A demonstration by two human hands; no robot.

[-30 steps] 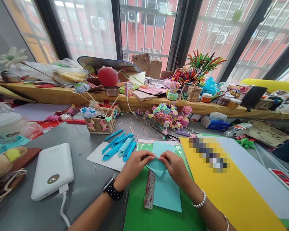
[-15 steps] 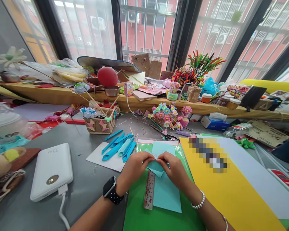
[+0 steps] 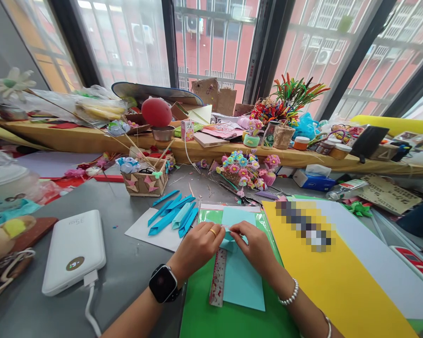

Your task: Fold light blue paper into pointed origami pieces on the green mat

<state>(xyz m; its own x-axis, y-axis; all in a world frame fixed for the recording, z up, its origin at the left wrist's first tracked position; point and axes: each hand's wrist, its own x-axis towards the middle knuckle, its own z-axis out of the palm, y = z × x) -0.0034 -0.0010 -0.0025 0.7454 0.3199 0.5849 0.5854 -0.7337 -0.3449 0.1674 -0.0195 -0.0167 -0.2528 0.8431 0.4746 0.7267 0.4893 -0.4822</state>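
Observation:
My left hand (image 3: 197, 248) and my right hand (image 3: 254, 245) meet over a green sheet (image 3: 211, 314), both pinching a small folded piece of light blue paper (image 3: 229, 242). The fingers of both hands are closed on its top fold. Under the hands lies a larger light blue sheet (image 3: 243, 284) with a patterned ruler (image 3: 217, 278) along its left edge. A black watch sits on my left wrist, and a bead bracelet on my right wrist.
Several folded blue paper strips (image 3: 174, 214) lie on white paper to the left. A white power bank (image 3: 74, 251) with a cable sits at the near left. Yellow card (image 3: 338, 286) covers the right. A small basket (image 3: 146, 180), paper flowers (image 3: 243, 169) and a cluttered wooden shelf (image 3: 204, 150) stand behind.
My left wrist has rolled, so the watch face now points up and a ring shows. The small blue piece is folded tighter between my fingers.

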